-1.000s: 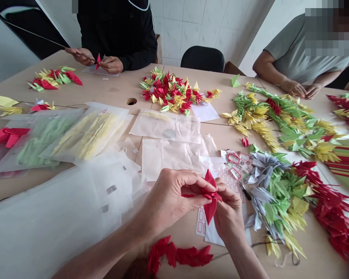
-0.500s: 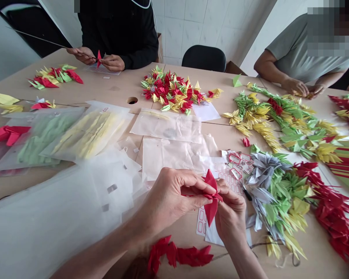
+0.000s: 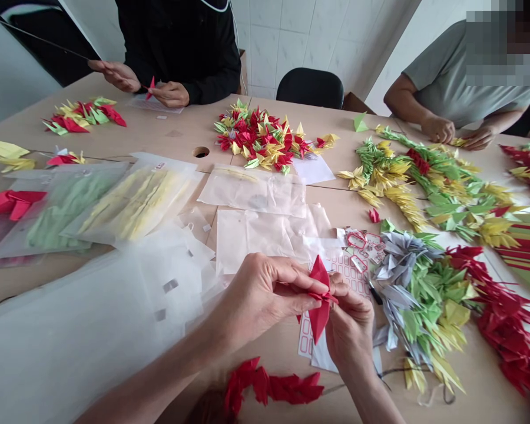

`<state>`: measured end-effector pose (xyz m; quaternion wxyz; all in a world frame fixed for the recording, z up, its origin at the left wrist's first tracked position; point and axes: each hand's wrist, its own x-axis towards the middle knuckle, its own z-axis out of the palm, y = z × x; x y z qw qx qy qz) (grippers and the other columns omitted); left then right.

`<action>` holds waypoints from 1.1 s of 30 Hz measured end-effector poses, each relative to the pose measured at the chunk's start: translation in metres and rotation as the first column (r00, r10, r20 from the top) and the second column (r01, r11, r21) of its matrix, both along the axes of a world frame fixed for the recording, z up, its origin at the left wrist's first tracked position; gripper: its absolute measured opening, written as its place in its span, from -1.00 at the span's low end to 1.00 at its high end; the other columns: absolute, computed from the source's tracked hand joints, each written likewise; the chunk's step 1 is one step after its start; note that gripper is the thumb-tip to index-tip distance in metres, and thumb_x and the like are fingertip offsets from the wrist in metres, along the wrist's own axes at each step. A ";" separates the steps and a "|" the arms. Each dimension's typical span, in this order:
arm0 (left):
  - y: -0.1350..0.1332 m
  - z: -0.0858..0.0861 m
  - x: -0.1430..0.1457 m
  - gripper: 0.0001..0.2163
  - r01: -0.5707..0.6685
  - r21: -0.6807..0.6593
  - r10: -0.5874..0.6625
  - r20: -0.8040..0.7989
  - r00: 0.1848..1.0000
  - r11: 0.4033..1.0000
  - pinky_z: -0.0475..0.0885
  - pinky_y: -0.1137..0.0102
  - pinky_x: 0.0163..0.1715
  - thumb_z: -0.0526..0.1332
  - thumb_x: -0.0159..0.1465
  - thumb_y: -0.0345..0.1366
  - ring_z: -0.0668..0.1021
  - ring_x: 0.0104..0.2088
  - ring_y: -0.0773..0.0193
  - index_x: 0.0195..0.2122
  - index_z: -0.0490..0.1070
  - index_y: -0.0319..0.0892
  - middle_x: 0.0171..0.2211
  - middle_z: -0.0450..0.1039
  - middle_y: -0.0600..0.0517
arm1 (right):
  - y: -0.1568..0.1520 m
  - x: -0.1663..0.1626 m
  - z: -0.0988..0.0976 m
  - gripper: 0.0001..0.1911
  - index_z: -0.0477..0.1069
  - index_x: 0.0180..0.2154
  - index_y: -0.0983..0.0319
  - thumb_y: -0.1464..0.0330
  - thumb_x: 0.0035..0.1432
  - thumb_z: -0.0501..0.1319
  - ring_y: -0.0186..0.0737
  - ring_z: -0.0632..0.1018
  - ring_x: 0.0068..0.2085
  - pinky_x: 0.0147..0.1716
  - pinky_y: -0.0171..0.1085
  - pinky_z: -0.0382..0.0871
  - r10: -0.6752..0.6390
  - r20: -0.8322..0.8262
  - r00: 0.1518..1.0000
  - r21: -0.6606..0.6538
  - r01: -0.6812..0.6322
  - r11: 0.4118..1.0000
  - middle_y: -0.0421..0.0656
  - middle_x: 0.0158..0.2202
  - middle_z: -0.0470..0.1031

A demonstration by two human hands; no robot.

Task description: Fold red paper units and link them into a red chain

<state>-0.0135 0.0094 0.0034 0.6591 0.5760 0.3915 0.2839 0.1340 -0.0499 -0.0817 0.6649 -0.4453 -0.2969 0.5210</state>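
Tan tabletop (image 3: 168, 136) — bags (image 3: 176, 167) hold green, yellow pieces (image 3: 66, 212) — fingers (image 3: 297, 274) pinch red paper (image 3: 319, 321).

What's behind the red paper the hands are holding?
Behind the red paper is a sheet with red outlines. The left hand and right hand cover part, which can't be seen.

red origami (image 3: 320, 318): matt paper | bags (image 3: 79, 324): translucent plastic | tabletop (image 3: 159, 144): smooth, matt

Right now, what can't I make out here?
Head view: part of the red folded paper, covered by the left hand.
Head view: tips of the right hand, partly behind that paper.
Head view: any writing on the red-bordered labels, too small.
Head view: rest of the red pile, past the right edge.
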 end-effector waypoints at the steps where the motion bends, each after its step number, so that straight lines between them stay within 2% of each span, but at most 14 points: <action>1: 0.000 -0.001 0.000 -0.87 0.002 -0.011 -0.002 0.014 1.000 1.000 0.48 0.52 -0.26 0.33 0.09 -0.37 0.59 -0.28 0.27 -0.31 0.60 -0.17 -0.30 0.57 0.00 | 0.000 0.000 0.000 -0.93 0.57 -0.45 0.10 0.39 -0.09 0.39 -0.37 0.32 -0.38 -0.32 -0.35 0.21 0.008 -0.007 1.000 -0.007 -0.008 1.000 -0.28 -0.49 0.35; 8: 0.002 -0.004 0.000 -0.84 0.011 -0.078 -0.007 0.059 0.998 0.997 0.48 0.47 -0.21 0.33 0.09 -0.39 0.59 -0.23 0.22 -0.29 0.60 -0.14 -0.26 0.57 -0.02 | 0.001 -0.001 -0.002 -0.93 0.57 -0.46 0.12 0.37 -0.10 0.40 -0.38 0.34 -0.37 -0.29 -0.36 0.25 0.024 -0.082 0.996 -0.069 -0.030 0.997 -0.28 -0.48 0.34; 12: 0.004 -0.004 0.000 -0.81 -0.009 -0.118 0.014 0.041 0.999 0.993 0.48 0.48 -0.26 0.35 0.06 -0.37 0.59 -0.25 0.22 -0.27 0.59 -0.12 -0.25 0.56 -0.03 | 0.001 -0.003 0.001 -0.93 0.56 -0.43 0.11 0.38 -0.06 0.38 -0.40 0.36 -0.38 -0.30 -0.38 0.27 0.065 -0.127 0.990 -0.076 -0.075 0.994 -0.28 -0.46 0.37; 18: 0.005 -0.004 0.001 -0.81 -0.025 -0.154 0.034 0.055 0.998 0.988 0.45 0.56 -0.32 0.34 0.07 -0.42 0.58 -0.29 0.30 -0.27 0.58 -0.09 -0.29 0.57 -0.01 | 0.002 -0.003 0.006 -0.91 0.56 -0.42 0.11 0.38 -0.07 0.39 -0.42 0.38 -0.38 -0.33 -0.42 0.30 0.091 -0.184 0.979 -0.081 -0.108 0.991 -0.29 -0.46 0.39; 26: 0.006 -0.007 0.001 -0.80 -0.020 -0.247 0.049 0.111 0.993 0.969 0.43 0.57 -0.36 0.37 0.04 -0.35 0.57 -0.33 0.34 -0.27 0.58 -0.07 -0.25 0.57 0.01 | 0.002 -0.008 0.009 -0.86 0.58 -0.43 0.07 0.35 -0.15 0.43 -0.39 0.42 -0.36 -0.30 -0.39 0.35 0.065 -0.275 0.959 -0.133 -0.105 0.986 -0.28 -0.45 0.44; 29: 0.006 -0.007 0.001 -0.80 -0.019 -0.272 0.055 0.124 0.991 0.962 0.44 0.56 -0.36 0.38 0.04 -0.34 0.57 -0.35 0.34 -0.27 0.58 -0.07 -0.25 0.57 0.00 | 0.001 -0.007 0.007 -0.86 0.58 -0.42 0.08 0.36 -0.14 0.42 -0.41 0.41 -0.38 -0.31 -0.40 0.34 0.065 -0.241 0.968 -0.133 -0.100 0.986 -0.28 -0.47 0.43; 33: 0.006 -0.006 0.001 -0.81 -0.029 -0.260 0.064 0.127 0.990 0.965 0.42 0.58 -0.38 0.37 0.04 -0.36 0.55 -0.36 0.38 -0.28 0.59 -0.10 -0.25 0.57 -0.01 | -0.001 -0.004 0.006 -0.86 0.59 -0.42 0.09 0.38 -0.14 0.42 -0.40 0.39 -0.38 -0.29 -0.40 0.31 0.004 -0.142 0.990 -0.125 -0.022 0.992 -0.28 -0.49 0.42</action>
